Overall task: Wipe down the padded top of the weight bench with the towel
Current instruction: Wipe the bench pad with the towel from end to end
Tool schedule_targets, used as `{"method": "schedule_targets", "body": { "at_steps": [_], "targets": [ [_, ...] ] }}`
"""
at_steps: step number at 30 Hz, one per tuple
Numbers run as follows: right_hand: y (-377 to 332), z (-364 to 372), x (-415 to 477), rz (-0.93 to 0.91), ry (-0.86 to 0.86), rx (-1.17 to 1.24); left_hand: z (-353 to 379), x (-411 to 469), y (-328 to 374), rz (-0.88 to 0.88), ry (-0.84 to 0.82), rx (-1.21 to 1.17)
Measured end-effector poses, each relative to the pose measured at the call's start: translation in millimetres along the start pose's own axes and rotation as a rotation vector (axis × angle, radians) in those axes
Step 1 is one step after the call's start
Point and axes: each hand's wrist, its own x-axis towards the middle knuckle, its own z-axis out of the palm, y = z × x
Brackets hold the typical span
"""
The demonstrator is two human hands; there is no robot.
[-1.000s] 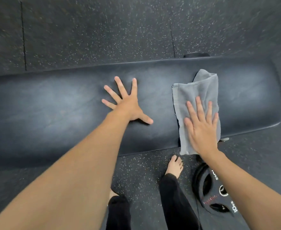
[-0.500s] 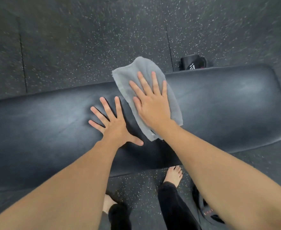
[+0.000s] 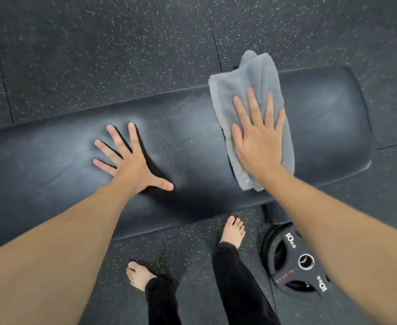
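Observation:
The black padded bench top [image 3: 192,148] runs across the view from left to right. A folded grey towel [image 3: 228,97] lies across its right part, and the towel's far end hangs past the bench's far edge. My right hand [image 3: 258,139] presses flat on the towel, fingers spread and pointing away from me. My left hand [image 3: 131,165] rests flat on the bare pad near the middle, fingers splayed, holding nothing. A hand's width of bare pad separates it from the towel.
A black 10 kg weight plate [image 3: 293,261] lies on the floor under my right forearm, by the bench's near edge. My bare feet [image 3: 232,228] stand on the speckled rubber floor [image 3: 98,55] in front of the bench.
My right hand slid the towel left beside my left hand, then back right toward the bench's end. My left hand has stayed planted on the pad.

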Motion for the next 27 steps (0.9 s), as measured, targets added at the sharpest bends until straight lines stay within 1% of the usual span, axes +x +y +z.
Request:
{"method": "schedule_targets", "body": {
  "at_steps": [2,6,12,14,16,17,19,21,22,24,27],
  "targets": [
    [-9.3,4.1,-36.9,-0.011,-0.007,-0.004,-0.2,-1.3,1.5,-0.006,0.003,0.001],
    [-20.8,19.0,-106.3,-0.217,-0.031,-0.004,-0.1,-4.4,2.5,-0.001,0.006,0.002],
    [6.7,19.1,-109.6,-0.373,-0.010,-0.020,0.3,-10.6,6.9,-0.036,0.015,0.017],
    [30.4,16.5,-106.4,-0.331,0.022,-0.037,-5.2,-15.6,17.1,-0.084,-0.005,0.042],
    [62.2,13.4,-105.3,-0.199,0.054,-0.052,-12.3,-24.1,38.1,-0.098,-0.002,0.119],
    [78.7,11.1,-105.6,-0.126,0.056,-0.058,-15.2,-26.8,52.8,-0.048,0.019,0.172],
    [106.6,5.5,-109.0,-0.026,0.043,-0.063,-20.3,-25.4,90.4,0.129,0.060,0.217],
    [122.8,0.3,-113.7,-0.019,0.014,-0.065,-21.6,-21.5,132.5,0.262,0.030,0.166],
    [126.7,-1.4,-115.3,-0.036,-0.002,-0.062,-18.5,-20.6,150.7,0.293,-0.013,0.134],
    [129.4,-3.4,-116.1,-0.054,-0.025,-0.051,-7.6,-18.4,173.0,0.294,-0.065,0.115],
    [126.9,-2.6,-114.7,-0.040,-0.025,-0.041,8.2,-13.5,176.4,0.261,-0.033,0.146]
  ]
}}
